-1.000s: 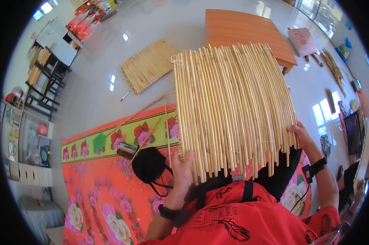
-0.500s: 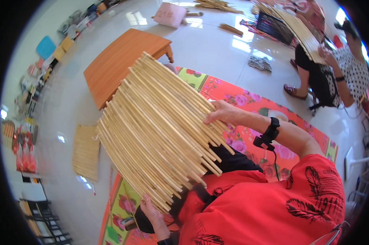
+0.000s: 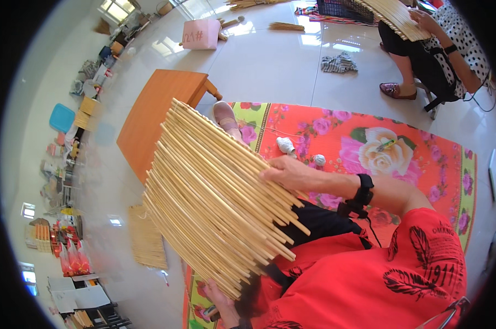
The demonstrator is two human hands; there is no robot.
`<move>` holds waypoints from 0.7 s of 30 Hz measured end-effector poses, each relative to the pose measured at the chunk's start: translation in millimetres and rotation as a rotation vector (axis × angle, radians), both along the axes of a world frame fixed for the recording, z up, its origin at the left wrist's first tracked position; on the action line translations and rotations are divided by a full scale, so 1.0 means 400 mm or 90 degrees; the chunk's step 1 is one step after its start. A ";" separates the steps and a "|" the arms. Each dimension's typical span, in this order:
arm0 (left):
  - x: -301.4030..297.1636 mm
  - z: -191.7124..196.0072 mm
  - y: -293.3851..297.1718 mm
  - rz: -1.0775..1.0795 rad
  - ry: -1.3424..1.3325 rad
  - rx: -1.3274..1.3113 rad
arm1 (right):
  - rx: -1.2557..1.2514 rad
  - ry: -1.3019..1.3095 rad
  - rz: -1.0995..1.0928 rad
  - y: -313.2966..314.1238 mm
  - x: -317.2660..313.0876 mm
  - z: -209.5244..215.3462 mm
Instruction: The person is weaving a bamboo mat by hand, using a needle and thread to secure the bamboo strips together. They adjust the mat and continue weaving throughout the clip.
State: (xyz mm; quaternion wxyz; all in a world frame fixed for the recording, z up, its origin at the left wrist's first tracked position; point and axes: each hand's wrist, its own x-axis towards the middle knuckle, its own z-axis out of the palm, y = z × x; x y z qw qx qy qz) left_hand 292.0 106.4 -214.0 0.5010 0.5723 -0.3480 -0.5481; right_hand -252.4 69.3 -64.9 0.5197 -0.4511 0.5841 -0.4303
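Note:
A mat of long straw-coloured reed stalks (image 3: 220, 203), bound side by side with thread, lies slanted over my lap. Its stalk ends are uneven on the side towards me. My right hand (image 3: 285, 173) is closed on the mat's right edge, thumb on top. At the lower left edge my left hand (image 3: 221, 300) grips the stalks from outside, its fingers partly hidden beneath. Beside that hand is a small dark object (image 3: 210, 313) that I cannot make out. White thread spools (image 3: 285, 146) rest on the flowered red cloth (image 3: 335, 131) beyond my right hand.
An orange wooden table (image 3: 160, 109) stands beyond the mat. Another reed mat (image 3: 147, 241) lies on the floor at left. A pink box (image 3: 200, 34) and a grey bundle (image 3: 339, 63) are farther off. At upper right a seated co-worker (image 3: 440, 55) holds a similar mat.
The view has shifted, bringing the spools into sight. Both hands keep their hold on the mat, which now lies lower and at a slightly different tilt.

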 end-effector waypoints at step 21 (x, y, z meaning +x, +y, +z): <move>-0.192 0.163 -0.146 -0.185 0.102 0.043 | 0.022 -0.221 -0.063 -0.131 -0.108 0.044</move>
